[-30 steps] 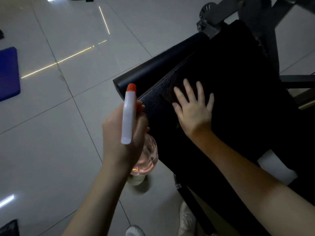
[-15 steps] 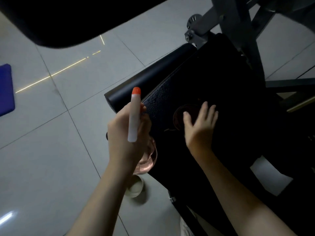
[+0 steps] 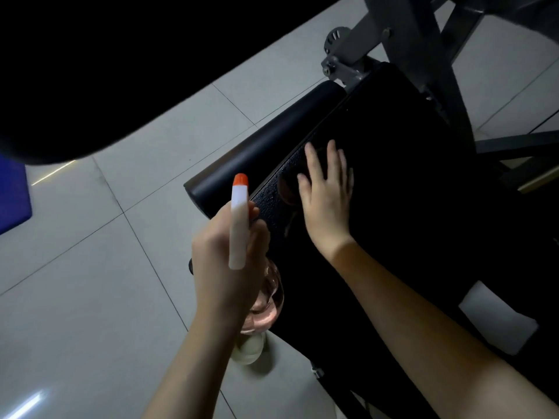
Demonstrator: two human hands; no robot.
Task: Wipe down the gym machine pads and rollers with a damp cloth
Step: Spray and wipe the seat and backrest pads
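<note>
left hand (image 3: 223, 261): curled round the neck of a spray bottle (image 3: 239, 219), gripping it; held over the floor, just off the pad's left edge
spray bottle: white head with an orange nozzle tip that points up-frame toward the roller; clear body with pinkish liquid hangs below the hand
right hand (image 3: 326, 195): laid flat, palm down, on the pad; fingers straight and slightly spread, nothing clasped
fingers (image 3: 311, 158): tips point toward the frame end of the pad
dark patch (image 3: 287, 189): roundish and reddish, on the pad, partly under the right hand's thumb side; cloth or wet mark, cannot tell
pad (image 3: 408, 176): black with a textured surface, running diagonally from the upper right down to the lower right of view; the right forearm crosses over it
roller (image 3: 266, 149): black cylinder lying along the pad's left edge, just beside it; near end sits close to the nozzle tip
frame (image 3: 423, 40): grey metal uprights and a bracket at the top right, meeting the far ends of pad and roller
white piece (image 3: 499, 322): pale rectangle at the pad's lower right; cannot tell what it is
floor (image 3: 90, 297): grey glossy tiles with thin joints, streaks of light reflected on them
mat (image 3: 12, 198): blue, at the left edge of view, lying on the floor
top left: large black blurred shape (image 3: 90, 55) close to the camera; cannot identify it
</note>
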